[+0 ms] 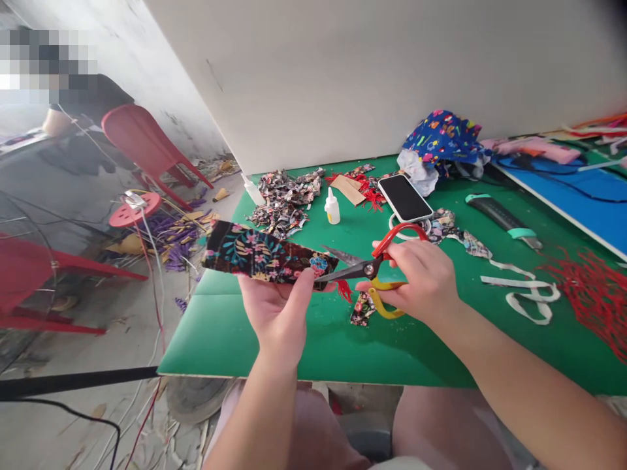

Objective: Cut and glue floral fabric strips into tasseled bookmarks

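In my left hand (279, 303) lies a dark strip of fabric (259, 256) with a floral pattern, pinned by my thumb near its right end. My right hand (426, 277) grips a pair of scissors (369, 269) with one red and one yellow handle. The blades are spread and their tips reach the right end of the fabric strip. A small red tassel (345, 290) hangs just below the blades. Beneath the scissors a small floral fabric scrap (363, 309) rests on the green tabletop (313, 359).
Behind my hands are a pile of fabric scraps (287, 196), a small white bottle (332, 209) and a phone (405, 198). To the right lie a utility knife (504, 220), white ribbon (531, 303) and red threads (595, 300). A person (73, 91) sits at the left near red chairs (147, 140).
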`<move>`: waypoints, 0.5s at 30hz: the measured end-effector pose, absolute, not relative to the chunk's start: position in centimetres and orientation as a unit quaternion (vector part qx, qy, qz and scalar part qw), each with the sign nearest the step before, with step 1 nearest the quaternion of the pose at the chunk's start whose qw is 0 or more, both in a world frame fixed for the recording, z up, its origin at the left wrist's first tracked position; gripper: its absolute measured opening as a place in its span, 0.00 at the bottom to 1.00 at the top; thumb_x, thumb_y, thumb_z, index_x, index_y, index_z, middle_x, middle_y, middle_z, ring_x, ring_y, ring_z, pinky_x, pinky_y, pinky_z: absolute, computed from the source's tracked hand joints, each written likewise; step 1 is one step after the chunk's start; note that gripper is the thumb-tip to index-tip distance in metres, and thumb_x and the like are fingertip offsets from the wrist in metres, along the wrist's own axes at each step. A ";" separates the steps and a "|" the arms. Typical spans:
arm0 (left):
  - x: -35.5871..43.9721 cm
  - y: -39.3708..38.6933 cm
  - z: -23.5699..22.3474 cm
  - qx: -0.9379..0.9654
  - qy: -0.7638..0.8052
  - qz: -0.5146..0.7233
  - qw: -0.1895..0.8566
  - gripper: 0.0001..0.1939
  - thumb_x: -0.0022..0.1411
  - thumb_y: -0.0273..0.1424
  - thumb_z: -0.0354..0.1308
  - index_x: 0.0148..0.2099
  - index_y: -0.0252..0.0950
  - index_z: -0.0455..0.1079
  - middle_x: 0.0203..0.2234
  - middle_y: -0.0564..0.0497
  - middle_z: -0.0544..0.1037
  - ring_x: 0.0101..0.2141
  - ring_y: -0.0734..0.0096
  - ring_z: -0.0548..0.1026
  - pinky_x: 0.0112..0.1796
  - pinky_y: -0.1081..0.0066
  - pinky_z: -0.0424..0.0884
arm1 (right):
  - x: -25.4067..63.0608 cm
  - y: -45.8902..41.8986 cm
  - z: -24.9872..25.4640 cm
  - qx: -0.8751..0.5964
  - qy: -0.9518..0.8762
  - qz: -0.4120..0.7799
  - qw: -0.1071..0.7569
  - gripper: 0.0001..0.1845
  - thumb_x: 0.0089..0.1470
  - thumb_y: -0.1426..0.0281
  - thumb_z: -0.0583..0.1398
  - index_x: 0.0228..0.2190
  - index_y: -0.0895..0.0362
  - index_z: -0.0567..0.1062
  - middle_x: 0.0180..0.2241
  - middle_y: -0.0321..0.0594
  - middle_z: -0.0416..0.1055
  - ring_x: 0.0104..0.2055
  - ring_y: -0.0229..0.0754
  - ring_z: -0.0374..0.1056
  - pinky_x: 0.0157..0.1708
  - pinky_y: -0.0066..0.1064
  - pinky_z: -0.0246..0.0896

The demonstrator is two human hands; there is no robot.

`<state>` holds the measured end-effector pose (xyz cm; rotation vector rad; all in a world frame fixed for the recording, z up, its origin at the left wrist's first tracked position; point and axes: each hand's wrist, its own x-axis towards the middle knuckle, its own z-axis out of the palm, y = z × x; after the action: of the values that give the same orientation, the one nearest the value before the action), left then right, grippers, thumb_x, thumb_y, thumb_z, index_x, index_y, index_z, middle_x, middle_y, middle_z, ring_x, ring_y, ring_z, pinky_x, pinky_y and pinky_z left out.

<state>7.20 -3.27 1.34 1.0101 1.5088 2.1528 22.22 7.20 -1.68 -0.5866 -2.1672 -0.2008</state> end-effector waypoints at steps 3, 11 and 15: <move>7.2 -3.2 1.1 0.369 0.523 0.749 0.169 0.21 0.54 0.27 0.61 0.47 0.44 0.57 0.32 0.56 0.71 0.28 0.74 0.75 0.26 0.71 0.77 | 22.3 7.3 -1.9 -0.240 -0.868 -0.080 0.427 0.24 0.48 0.50 0.58 0.35 0.59 0.71 0.22 0.40 0.69 0.27 0.42 0.65 0.28 0.33 0.57; 7.2 -3.1 0.7 0.393 0.529 0.735 0.159 0.20 0.54 0.25 0.60 0.46 0.43 0.55 0.33 0.55 0.73 0.29 0.75 0.75 0.25 0.75 0.77 | 22.2 7.4 -1.9 -0.234 -0.865 -0.103 0.432 0.23 0.48 0.51 0.58 0.34 0.59 0.70 0.20 0.38 0.68 0.25 0.41 0.63 0.25 0.32 0.54; 7.2 -3.1 0.6 0.394 0.522 0.737 0.168 0.21 0.53 0.24 0.60 0.45 0.43 0.55 0.34 0.55 0.72 0.29 0.76 0.75 0.24 0.76 0.76 | 22.1 7.4 -2.0 -0.241 -0.868 -0.100 0.423 0.23 0.49 0.51 0.58 0.34 0.59 0.70 0.21 0.39 0.69 0.25 0.40 0.64 0.26 0.32 0.54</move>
<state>7.21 -3.08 0.58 1.1213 1.4853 2.0973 22.14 7.40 -1.97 -0.6033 -2.1716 -0.2512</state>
